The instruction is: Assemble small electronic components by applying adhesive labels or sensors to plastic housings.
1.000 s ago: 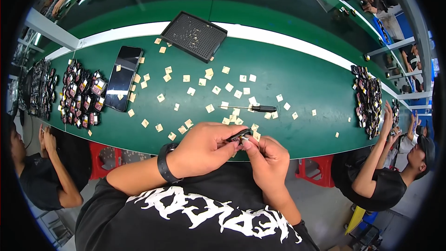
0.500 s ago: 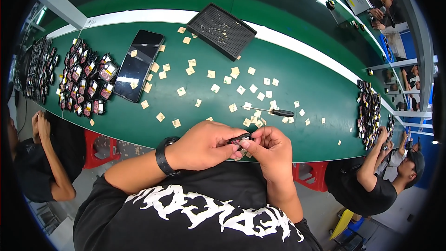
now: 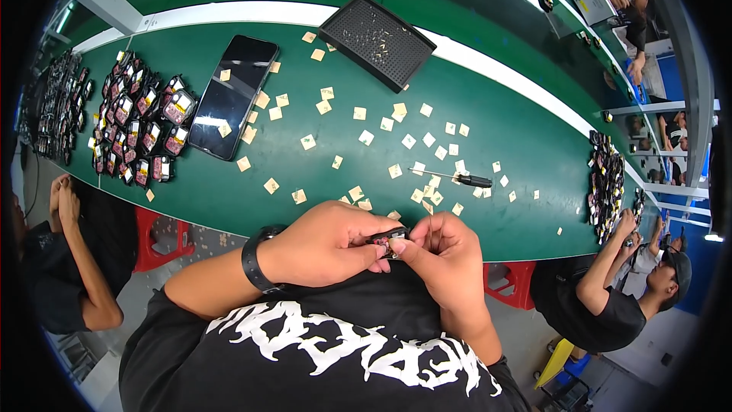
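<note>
Near the table's front edge, close to my chest, both hands meet on a small black-cased electronic unit (image 3: 389,242) with a pinkish-red and pale inside. My left hand (image 3: 332,244) grips its left side between thumb and fingers. The thumb of my right hand (image 3: 442,248) presses on its right end, with the fingers curled behind; whether they also pinch something small is hidden. Just beyond my hands, a black-handled screwdriver (image 3: 474,181) lies with its shaft pointing left. Small square cream-coloured pieces (image 3: 394,171) are scattered around it over the green table.
A black smartphone (image 3: 232,99) and a heap of similar black-cased units (image 3: 141,126) lie to the left. At the far side sits a black perforated tray (image 3: 377,42) holding tiny parts. Another heap (image 3: 605,187) lies at right. People sit on both sides, near red stools (image 3: 511,284).
The unit is tilted differently between my hands, showing more of its pinkish inside. A thin upright sliver beside my right fingers no longer shows. The whole view has shifted slightly.
</note>
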The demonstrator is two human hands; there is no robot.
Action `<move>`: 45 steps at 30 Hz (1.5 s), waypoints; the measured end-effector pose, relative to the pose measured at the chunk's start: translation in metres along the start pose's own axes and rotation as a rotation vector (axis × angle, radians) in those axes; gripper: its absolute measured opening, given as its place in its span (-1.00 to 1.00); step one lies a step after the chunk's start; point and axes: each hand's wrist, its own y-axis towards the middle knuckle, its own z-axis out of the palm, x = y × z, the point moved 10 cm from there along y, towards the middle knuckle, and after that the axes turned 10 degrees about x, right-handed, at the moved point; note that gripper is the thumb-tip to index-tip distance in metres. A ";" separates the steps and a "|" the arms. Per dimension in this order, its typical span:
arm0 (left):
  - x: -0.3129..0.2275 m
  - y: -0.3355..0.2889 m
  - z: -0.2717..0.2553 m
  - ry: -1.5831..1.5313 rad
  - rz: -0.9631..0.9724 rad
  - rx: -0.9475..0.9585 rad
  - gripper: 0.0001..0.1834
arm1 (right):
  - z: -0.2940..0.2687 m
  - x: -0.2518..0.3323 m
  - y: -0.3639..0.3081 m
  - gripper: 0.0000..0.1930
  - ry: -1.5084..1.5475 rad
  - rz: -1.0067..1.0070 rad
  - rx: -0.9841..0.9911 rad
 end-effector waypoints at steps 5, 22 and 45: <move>-0.008 -0.008 0.005 -0.333 0.009 -0.052 -0.56 | -0.004 0.028 -0.012 -0.80 -0.022 -0.211 -0.072; -0.057 -0.030 0.011 0.047 0.279 -0.112 -0.52 | 0.040 0.067 -0.064 -0.32 -0.854 -0.908 -0.090; -0.069 -0.043 0.008 0.301 0.273 -0.165 -0.46 | -0.004 0.068 -0.068 -0.49 -0.832 -0.776 -0.101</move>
